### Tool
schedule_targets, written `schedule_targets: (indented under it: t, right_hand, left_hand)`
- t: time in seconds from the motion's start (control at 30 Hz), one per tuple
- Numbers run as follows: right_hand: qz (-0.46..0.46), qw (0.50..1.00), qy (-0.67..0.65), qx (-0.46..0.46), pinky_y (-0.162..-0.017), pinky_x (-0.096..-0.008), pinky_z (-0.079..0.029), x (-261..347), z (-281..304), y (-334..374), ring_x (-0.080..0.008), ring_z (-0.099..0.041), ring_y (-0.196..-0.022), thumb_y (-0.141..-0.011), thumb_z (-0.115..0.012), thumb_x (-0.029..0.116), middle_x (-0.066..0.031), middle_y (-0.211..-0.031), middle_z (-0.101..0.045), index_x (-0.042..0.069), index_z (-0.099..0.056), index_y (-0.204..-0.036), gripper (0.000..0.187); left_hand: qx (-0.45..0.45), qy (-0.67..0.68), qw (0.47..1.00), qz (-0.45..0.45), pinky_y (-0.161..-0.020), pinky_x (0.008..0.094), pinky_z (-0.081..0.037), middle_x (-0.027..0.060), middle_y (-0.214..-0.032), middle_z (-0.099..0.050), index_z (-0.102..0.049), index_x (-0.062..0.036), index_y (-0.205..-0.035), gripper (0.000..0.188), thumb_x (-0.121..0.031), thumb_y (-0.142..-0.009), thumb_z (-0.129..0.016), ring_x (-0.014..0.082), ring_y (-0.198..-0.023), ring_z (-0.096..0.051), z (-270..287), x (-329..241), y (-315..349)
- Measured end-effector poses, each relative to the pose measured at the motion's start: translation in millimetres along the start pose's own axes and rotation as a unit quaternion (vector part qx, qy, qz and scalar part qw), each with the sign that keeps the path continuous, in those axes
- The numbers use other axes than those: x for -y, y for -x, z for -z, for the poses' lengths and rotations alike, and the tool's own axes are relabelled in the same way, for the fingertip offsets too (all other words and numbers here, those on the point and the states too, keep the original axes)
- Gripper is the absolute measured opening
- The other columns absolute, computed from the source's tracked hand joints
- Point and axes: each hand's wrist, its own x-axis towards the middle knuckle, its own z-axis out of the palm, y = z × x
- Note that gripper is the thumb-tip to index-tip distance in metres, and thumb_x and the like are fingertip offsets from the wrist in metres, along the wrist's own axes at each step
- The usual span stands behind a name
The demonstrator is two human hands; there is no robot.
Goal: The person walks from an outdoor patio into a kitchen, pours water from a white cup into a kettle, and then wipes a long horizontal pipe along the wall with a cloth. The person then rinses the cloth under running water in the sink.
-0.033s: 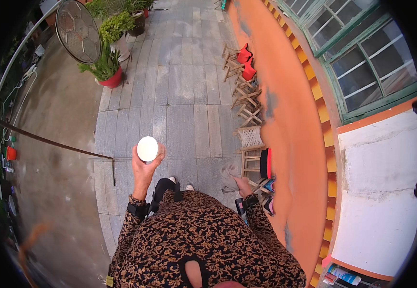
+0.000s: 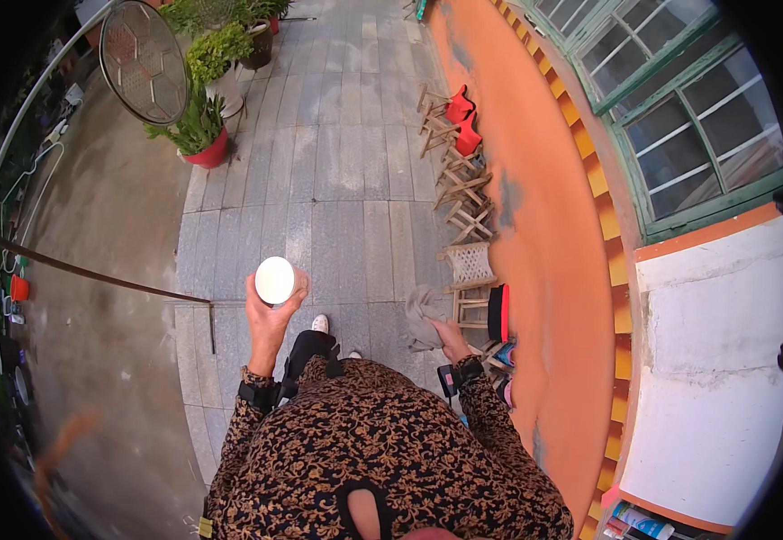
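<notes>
My left hand [image 2: 270, 312] is wrapped round a white cup [image 2: 275, 280], held out in front of my body at the left. Its round white top faces up, and I cannot make out any contents. In my right hand [image 2: 452, 342] a crumpled grey cloth [image 2: 425, 319] is gripped, hanging out past the fingers toward the middle of the paving. The two hands are well apart. The cloth hangs close to the small wooden stools along the right side. One white shoe [image 2: 320, 323] shows below, ahead of the other.
Folding wooden stools [image 2: 468, 220], some with red seats, line the orange wall base [image 2: 553, 297] on my right. A dark rail [image 2: 94, 270] crosses at the left. Potted plants [image 2: 207, 153] and a round glass tabletop [image 2: 144, 63] stand far left, beside the grey paving [image 2: 337, 162].
The grey cloth has swung and spread out more, and my right hand has shifted slightly left and forward. One foot has stepped ahead. The cup stays in my left hand.
</notes>
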Motion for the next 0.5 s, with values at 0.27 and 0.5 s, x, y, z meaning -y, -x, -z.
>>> schedule_targets:
  t: [0.27,0.5]
  right_hand:
    - [0.013,0.975,-0.031,0.218,-0.089,-0.0353,-0.054,230.3,-294.2,-140.3,-0.0202,-0.066,-0.105,-0.093,-0.066,0.018,-0.01,-0.119,-0.067,-0.003,-0.059,-0.127,0.041]
    - [-0.047,0.944,-0.231,0.231,-0.097,-0.041,-0.052,377.4,-350.2,-251.8,-0.0266,-0.064,-0.112,-0.096,-0.059,0.027,-0.0125,-0.122,-0.066,0.001,-0.06,-0.125,0.039]
  left_hand:
    - [0.055,0.067,0.996,0.001,-0.089,0.0324,-0.05,0.0091,-0.11,-0.062,-0.055,0.0008,-0.119,0.058,-0.022,-0.075,-0.086,0.0183,-0.103,-0.061,-72.2,31.9,-257.1]
    - [0.245,0.035,0.969,-0.005,-0.088,0.0349,-0.052,0.0096,-0.106,-0.066,-0.06,-0.0004,-0.116,0.063,-0.028,-0.066,-0.088,0.0204,-0.1,-0.064,-122.6,-6.9,-476.7]
